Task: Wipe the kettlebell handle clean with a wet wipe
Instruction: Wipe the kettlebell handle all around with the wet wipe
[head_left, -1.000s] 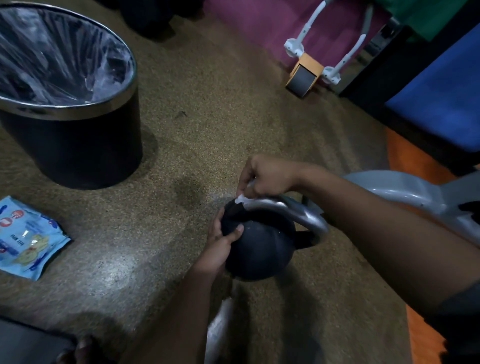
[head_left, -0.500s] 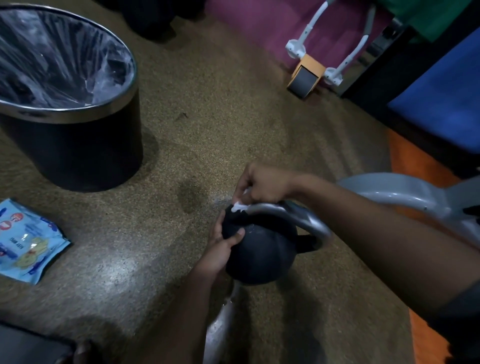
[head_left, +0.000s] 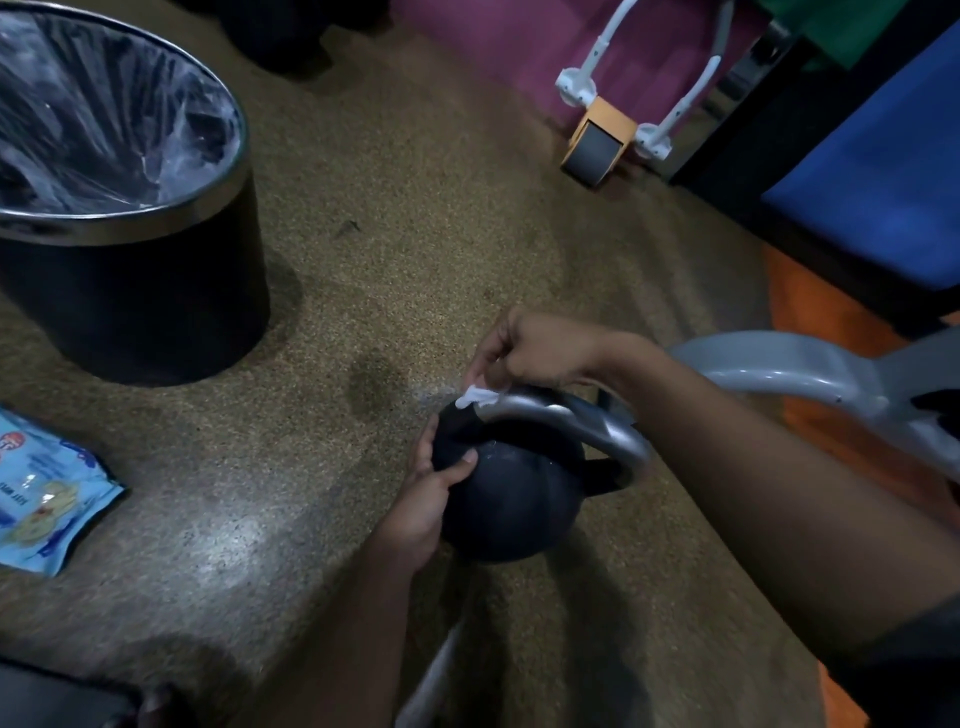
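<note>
Far left, the wipe packet (head_left: 44, 493) lies flat on the floor (head_left: 363, 234), crinkly blue plastic, and behind it stands the bin (head_left: 130, 291), a black drum with a shiny metal rim and a clear liner. Moving in: my left hand (head_left: 431, 493) cups the kettlebell (head_left: 511, 499), thumb curled over its dark, matte, round body, the other fingers wrapped behind it. The kettlebell sits on the floor in front of me, tipped so its handle (head_left: 571, 421) arches toward the right, smooth silvery metal, a thick curved bar. My right hand (head_left: 524, 351) is closed tight, its grip pinching the wet wipe (head_left: 478, 397), a small scrunched white wad, pressed on the handle's left end where the bar meets the body.

Risks now, as I judge them. The wad is tiny against that thick bar, so I could skip the underside and the far curve. The wet metal looks slick; my pinch could slide off and drop the wipe onto the gritty speckled floor, which would dirty it. And the round body wants to roll, so if my left hand loosens while I rub, it could rock away.

Further right, a pale grey plastic curve (head_left: 779, 364), and beyond, an orange roller wheel (head_left: 597, 140) with white handles.
</note>
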